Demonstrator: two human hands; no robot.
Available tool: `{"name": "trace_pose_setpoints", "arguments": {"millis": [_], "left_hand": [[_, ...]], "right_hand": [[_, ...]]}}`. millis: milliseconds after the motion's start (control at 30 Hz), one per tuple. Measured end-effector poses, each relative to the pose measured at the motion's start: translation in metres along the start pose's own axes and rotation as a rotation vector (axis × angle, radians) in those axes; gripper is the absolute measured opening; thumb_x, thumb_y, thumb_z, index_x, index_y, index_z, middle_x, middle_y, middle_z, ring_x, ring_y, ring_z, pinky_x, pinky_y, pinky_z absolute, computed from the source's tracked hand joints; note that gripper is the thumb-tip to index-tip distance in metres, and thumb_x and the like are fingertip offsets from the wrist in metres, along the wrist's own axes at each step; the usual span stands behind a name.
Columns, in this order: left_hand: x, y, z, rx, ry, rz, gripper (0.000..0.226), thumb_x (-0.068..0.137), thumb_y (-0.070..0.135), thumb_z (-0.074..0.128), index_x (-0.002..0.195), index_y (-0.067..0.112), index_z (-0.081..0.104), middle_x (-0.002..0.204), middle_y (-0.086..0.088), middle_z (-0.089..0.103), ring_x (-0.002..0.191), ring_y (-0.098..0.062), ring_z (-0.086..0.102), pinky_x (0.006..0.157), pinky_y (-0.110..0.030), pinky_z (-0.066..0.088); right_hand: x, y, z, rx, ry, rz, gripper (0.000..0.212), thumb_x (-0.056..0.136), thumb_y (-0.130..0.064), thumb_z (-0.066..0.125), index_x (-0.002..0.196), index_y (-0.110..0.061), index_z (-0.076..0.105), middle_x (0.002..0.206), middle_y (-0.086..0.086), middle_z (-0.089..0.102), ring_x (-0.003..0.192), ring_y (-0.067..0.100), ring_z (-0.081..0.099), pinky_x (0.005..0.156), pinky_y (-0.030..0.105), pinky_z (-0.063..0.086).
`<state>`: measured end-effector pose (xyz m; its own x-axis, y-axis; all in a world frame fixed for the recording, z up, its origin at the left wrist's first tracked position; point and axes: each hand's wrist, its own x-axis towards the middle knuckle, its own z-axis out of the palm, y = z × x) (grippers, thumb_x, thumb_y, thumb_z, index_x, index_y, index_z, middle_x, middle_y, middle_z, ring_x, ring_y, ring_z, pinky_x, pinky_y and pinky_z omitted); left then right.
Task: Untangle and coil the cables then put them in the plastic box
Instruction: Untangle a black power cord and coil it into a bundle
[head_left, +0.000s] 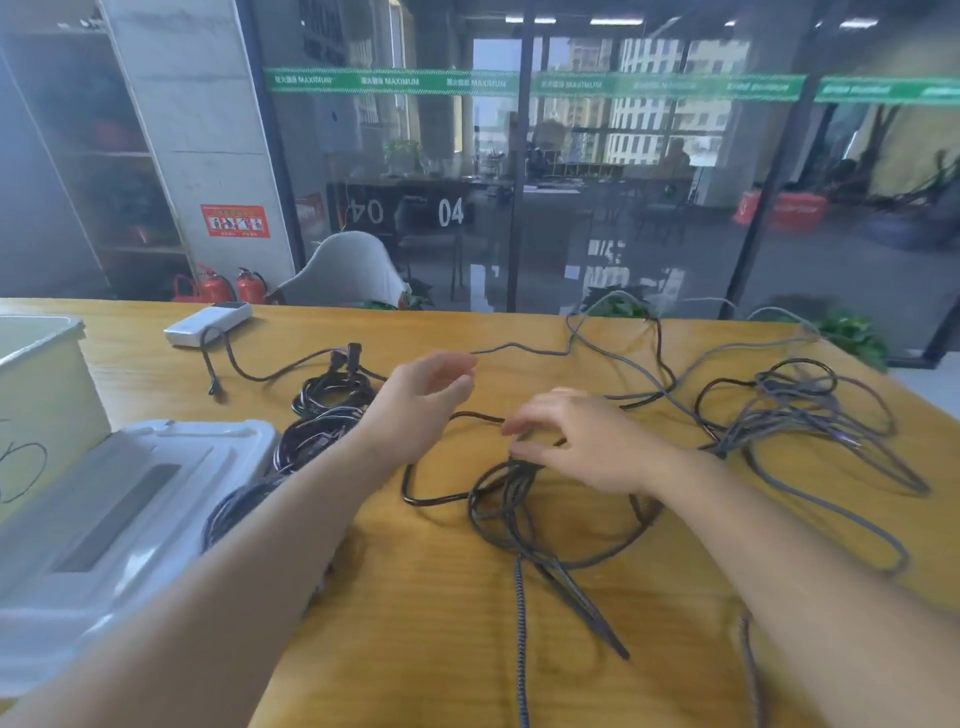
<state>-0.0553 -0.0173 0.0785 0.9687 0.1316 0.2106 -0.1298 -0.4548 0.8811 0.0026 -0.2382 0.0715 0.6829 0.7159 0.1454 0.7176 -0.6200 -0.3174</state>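
Right hand (582, 441): palm down over the top of a part-formed grey coil (519, 509), fingers curled toward the strands at the coil's far edge. It appears to pinch them there; motion blur hides the actual contact, so the grip reads as probable, not certain.

Left hand (426, 400): raised just left of the right hand, fingers loosely curled, nothing clearly in it. A thin grey cable run (519, 348) starts by its fingertips and goes right and far. I cannot tell whether the hand touches it.

Key relation: the coil hangs near of the right hand's grip, its loops elongated near–far, with two tails trailing toward the near edge of the table (441, 623). The slack still to be wound lies right and far of the grip, in the loose grey tangle (789, 410). The right hand is nearer to both. Judgement: next wrap must draw cable leftward out of that tangle.

A thin black cable (431, 499) loops under the left wrist and crosses the coil's left side; snag risk.

Left of the hands: black coiled bundles (332, 405), apparently finished. Further left, the plastic box (130, 499), white, translucent, lid seemingly on; no cable visible inside.
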Motion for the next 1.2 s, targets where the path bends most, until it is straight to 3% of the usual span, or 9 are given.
{"name": "trace_pose_setpoints", "arguments": {"millis": [133,233,300,400,500,667,800,1033,1200], "left_hand": [[-0.009,-0.003,0.035,-0.028,-0.078,0.018,0.026,0.104,0.026,0.062,0.13,0.029,0.066,0.123,0.014,0.07,0.117,0.001,0.061,0.1,-0.02,0.046],[-0.01,-0.009,0.055,-0.01,-0.128,0.009,0.031,0.101,0.029,0.066,0.133,0.029,0.065,0.121,0.017,0.07,0.117,0.001,0.062,0.106,-0.026,0.047],[-0.009,-0.014,0.065,0.002,-0.162,-0.001,0.032,0.1,0.03,0.068,0.131,0.031,0.065,0.119,0.018,0.07,0.116,0.004,0.061,0.102,-0.025,0.048],[-0.004,-0.02,0.072,0.041,-0.198,-0.025,0.033,0.099,0.035,0.07,0.131,0.033,0.064,0.12,0.019,0.069,0.114,0.006,0.06,0.091,-0.016,0.046],[0.005,-0.026,0.071,0.035,-0.182,-0.043,0.035,0.095,0.045,0.072,0.127,0.035,0.066,0.116,0.019,0.071,0.111,0.006,0.062,0.094,-0.021,0.049],[0.02,-0.033,0.069,0.105,-0.116,0.056,0.015,0.096,0.033,0.074,0.11,0.03,0.076,0.102,0.016,0.077,0.101,0.004,0.066,0.093,-0.024,0.05],[0.024,-0.043,0.065,0.156,-0.047,0.065,0.01,0.098,0.021,0.071,0.095,0.029,0.078,0.091,0.014,0.077,0.092,0.004,0.067,0.084,-0.023,0.049],[0.023,-0.052,0.063,0.107,0.094,0.042,0.005,0.097,0.032,0.073,0.093,0.032,0.077,0.086,0.014,0.075,0.081,0.005,0.064,0.075,-0.022,0.047],[0.017,-0.053,0.06,0.104,0.073,-0.033,0.03,0.104,0.049,0.057,0.09,0.031,0.078,0.084,0.016,0.076,0.078,-0.021,0.071,0.08,-0.046,0.061]], "right_hand": [[-0.042,0.023,-0.015,-0.096,0.084,0.12,0.034,0.102,-0.051,0.058,0.132,-0.039,0.064,0.12,-0.025,0.061,0.116,0.002,0.053,0.098,0.03,0.045],[-0.057,0.047,-0.01,0.105,0.118,0.242,0.024,0.102,-0.05,0.058,0.119,-0.04,0.071,0.107,-0.023,0.071,0.103,0.003,0.068,0.094,0.036,0.056],[-0.06,0.058,0.0,0.301,0.207,0.279,0.021,0.106,-0.035,0.054,0.111,-0.036,0.075,0.095,-0.02,0.075,0.091,0.0,0.073,0.089,0.04,0.059],[-0.059,0.066,0.009,0.453,0.388,0.313,0.025,0.107,-0.022,0.053,0.108,-0.034,0.075,0.081,-0.017,0.072,0.068,0.003,0.065,0.072,0.036,0.056],[-0.051,0.074,0.01,0.522,0.594,0.345,0.024,0.108,-0.02,0.054,0.11,-0.034,0.073,0.085,-0.01,0.074,0.071,0.022,0.063,0.067,0.042,0.054],[-0.039,0.081,0.01,0.588,0.842,0.403,0.025,0.11,-0.015,0.049,0.11,-0.029,0.07,0.093,-0.004,0.072,0.069,0.009,0.06,0.065,0.029,0.054],[-0.031,0.084,0.016,0.712,0.721,0.405,0.03,0.11,-0.013,0.047,0.108,-0.03,0.072,0.103,0.003,0.071,0.081,0.016,0.066,0.074,0.033,0.063],[-0.041,0.083,0.018,0.133,0.344,0.297,0.029,0.101,-0.037,0.065,0.13,-0.036,0.068,0.134,-0.017,0.048,0.122,0.006,0.046,0.1,0.027,0.035],[-0.051,0.081,0.019,0.086,0.311,0.274,0.013,0.098,-0.029,0.071,0.11,-0.03,0.077,0.096,-0.019,0.063,0.087,-0.002,0.058,0.071,0.007,0.039]]}}
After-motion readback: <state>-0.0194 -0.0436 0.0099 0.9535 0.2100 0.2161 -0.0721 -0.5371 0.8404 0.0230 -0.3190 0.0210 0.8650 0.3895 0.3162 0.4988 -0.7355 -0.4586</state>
